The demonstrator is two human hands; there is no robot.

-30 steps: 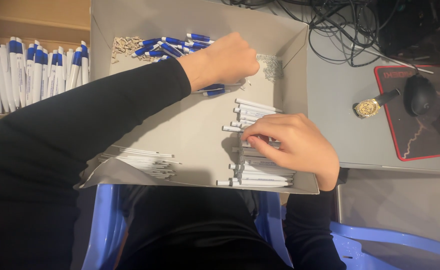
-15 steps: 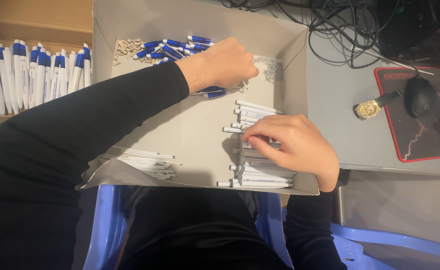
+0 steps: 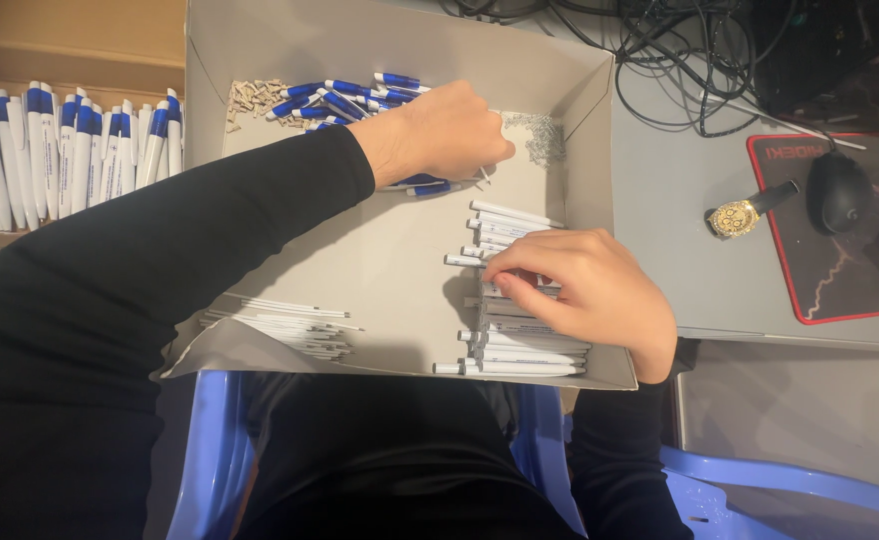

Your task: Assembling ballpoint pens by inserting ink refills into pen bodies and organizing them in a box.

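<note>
An open grey cardboard box (image 3: pixel 390 260) lies on my lap. My left hand (image 3: pixel 440 135) reaches across to its far side. It rests on a heap of blue pen parts (image 3: pixel 335 98), and its curled fingertips are at the edge of a small pile of metal springs (image 3: pixel 538 135). Whatever those fingers hold is hidden. My right hand (image 3: pixel 585 290) lies on a stack of white pen barrels (image 3: pixel 520 345) at the box's right side, thumb and fingers pinched on one barrel near the top. Thin white refills (image 3: pixel 295 328) lie at the box's near left.
A brown box holding a row of finished blue-and-white pens (image 3: pixel 70 150) stands at the left. To the right, a grey desk (image 3: pixel 680 260) carries cables (image 3: pixel 680 50), a gold wristwatch (image 3: pixel 745 212) and a black mouse (image 3: pixel 838 188) on a red-edged mat. A blue plastic chair (image 3: pixel 760 480) is below.
Almost nothing: my left hand has edged slightly toward the springs, and my right hand stays on the white barrels.
</note>
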